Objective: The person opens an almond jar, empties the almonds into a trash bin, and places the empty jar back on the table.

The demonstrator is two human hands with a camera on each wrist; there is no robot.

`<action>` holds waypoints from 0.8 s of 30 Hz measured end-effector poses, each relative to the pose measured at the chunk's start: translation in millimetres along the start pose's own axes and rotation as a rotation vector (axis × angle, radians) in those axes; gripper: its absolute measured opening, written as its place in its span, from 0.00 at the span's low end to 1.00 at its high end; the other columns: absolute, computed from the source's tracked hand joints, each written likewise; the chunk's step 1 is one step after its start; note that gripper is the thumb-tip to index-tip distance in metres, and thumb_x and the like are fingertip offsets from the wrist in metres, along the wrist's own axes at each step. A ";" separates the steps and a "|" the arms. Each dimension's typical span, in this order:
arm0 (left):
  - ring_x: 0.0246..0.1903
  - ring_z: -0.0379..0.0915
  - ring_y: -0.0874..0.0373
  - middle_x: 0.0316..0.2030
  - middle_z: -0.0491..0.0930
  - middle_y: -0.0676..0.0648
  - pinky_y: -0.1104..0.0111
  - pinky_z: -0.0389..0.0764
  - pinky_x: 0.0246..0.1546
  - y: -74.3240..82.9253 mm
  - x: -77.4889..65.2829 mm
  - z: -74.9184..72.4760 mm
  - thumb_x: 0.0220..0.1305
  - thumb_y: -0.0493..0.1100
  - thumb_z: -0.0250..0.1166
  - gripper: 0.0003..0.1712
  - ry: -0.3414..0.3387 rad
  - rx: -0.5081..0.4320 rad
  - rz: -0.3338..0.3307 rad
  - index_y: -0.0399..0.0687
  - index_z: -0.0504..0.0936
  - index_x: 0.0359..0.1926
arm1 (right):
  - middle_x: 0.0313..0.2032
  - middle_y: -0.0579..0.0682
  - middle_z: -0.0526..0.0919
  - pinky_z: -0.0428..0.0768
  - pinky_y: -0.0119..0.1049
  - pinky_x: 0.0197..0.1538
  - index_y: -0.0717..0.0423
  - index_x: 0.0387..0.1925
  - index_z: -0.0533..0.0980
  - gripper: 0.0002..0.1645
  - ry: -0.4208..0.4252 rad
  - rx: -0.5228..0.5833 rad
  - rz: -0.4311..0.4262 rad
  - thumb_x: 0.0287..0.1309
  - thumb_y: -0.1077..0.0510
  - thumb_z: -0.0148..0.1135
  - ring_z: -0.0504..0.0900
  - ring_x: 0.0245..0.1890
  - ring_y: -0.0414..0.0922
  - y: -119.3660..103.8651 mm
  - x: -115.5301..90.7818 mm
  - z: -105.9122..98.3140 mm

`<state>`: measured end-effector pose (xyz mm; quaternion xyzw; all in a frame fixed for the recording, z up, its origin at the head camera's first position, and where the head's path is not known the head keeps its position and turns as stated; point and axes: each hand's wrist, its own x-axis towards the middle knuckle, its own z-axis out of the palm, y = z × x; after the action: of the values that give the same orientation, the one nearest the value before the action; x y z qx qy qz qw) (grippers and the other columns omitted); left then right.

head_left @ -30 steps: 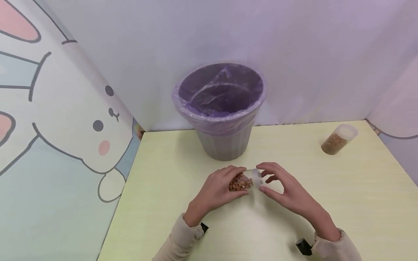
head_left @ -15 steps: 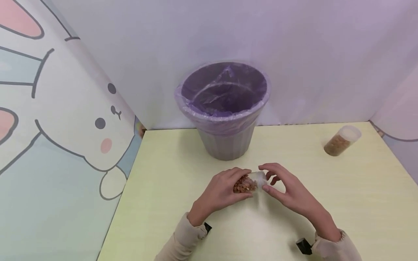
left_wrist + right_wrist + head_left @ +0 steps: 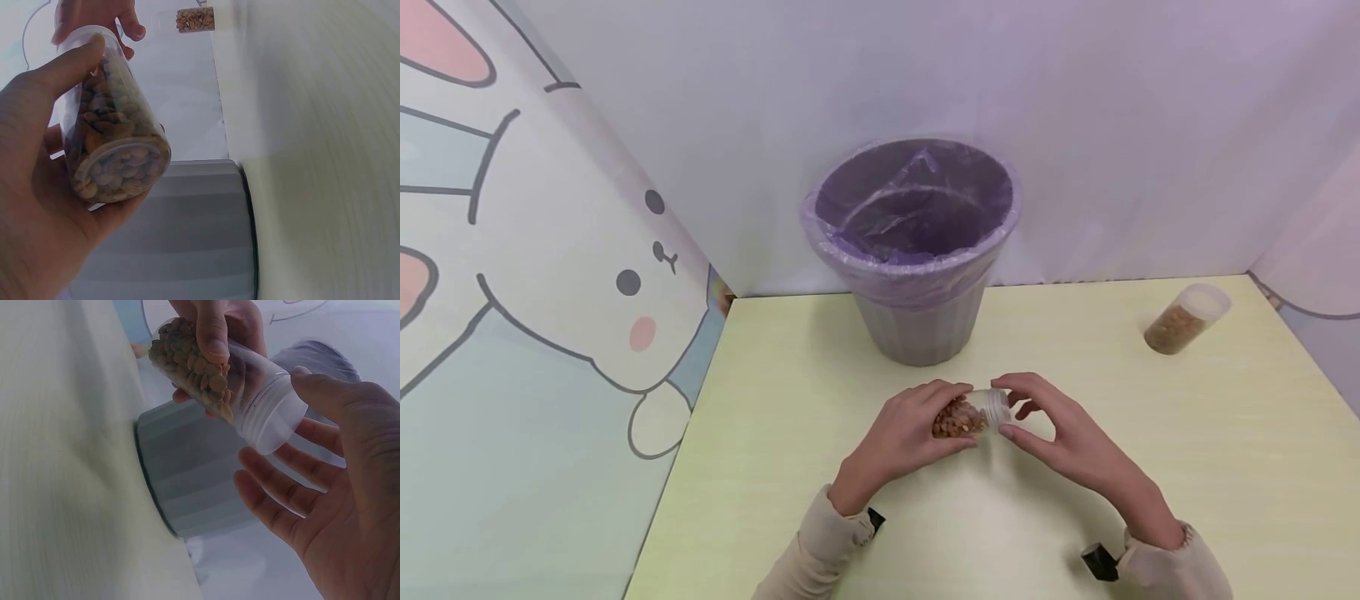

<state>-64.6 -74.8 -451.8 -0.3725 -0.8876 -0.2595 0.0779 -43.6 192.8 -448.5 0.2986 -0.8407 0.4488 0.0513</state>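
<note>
My left hand (image 3: 910,429) grips a clear plastic jar (image 3: 958,417) by its body, thumb on one side and fingers round the other. Brown, almond-like nuts (image 3: 200,372) fill much of it. The jar lies nearly on its side, its base towards the left palm and its translucent white lid (image 3: 275,419) pointing right. At that lid is my right hand (image 3: 1067,433), thumb tip and index finger on opposite sides of its rim. The other right fingers (image 3: 281,487) spread below the lid, bent only a little. Part of the right index finger is hidden behind the lid in the right wrist view.
A grey bin (image 3: 917,325) with a purple liner (image 3: 910,271) stands beyond the hands, against the back wall. A second jar of brown nuts (image 3: 1176,329) stands at the far right of the pale yellow table (image 3: 775,467). A cartoon rabbit covers the left wall.
The head view has shifted slightly. Both hands stay at the jar, which has moved a little right and then slightly back; the right fingers remain at the lid.
</note>
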 end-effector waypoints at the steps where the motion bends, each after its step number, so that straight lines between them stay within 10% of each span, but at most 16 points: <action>1: 0.44 0.82 0.63 0.52 0.84 0.55 0.68 0.84 0.44 0.0 -0.1 0.1 0.58 0.62 0.77 0.39 0.000 0.001 -0.001 0.54 0.78 0.67 | 0.64 0.43 0.77 0.82 0.29 0.51 0.44 0.70 0.71 0.39 0.001 -0.001 -0.009 0.61 0.64 0.74 0.81 0.52 0.35 -0.2 -0.2 0.0; 17: 0.45 0.83 0.63 0.52 0.84 0.55 0.67 0.84 0.45 0.5 0.1 -0.3 0.58 0.61 0.78 0.39 0.003 0.002 -0.008 0.55 0.78 0.67 | 0.71 0.50 0.70 0.80 0.27 0.58 0.51 0.73 0.68 0.47 -0.012 -0.044 -0.099 0.54 0.70 0.76 0.69 0.70 0.34 -5.4 -0.6 -2.0; 24: 0.44 0.82 0.63 0.51 0.84 0.55 0.68 0.84 0.44 1.1 -0.6 -0.4 0.59 0.61 0.77 0.39 -0.002 -0.009 -0.014 0.54 0.77 0.68 | 0.70 0.48 0.71 0.81 0.31 0.56 0.47 0.76 0.63 0.46 -0.003 -0.128 -0.017 0.61 0.64 0.74 0.77 0.62 0.40 -10.2 -2.2 -4.2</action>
<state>-63.4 -74.7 -451.2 -0.3669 -0.8891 -0.2637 0.0736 -37.0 192.8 -439.5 0.3026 -0.8651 0.3933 0.0729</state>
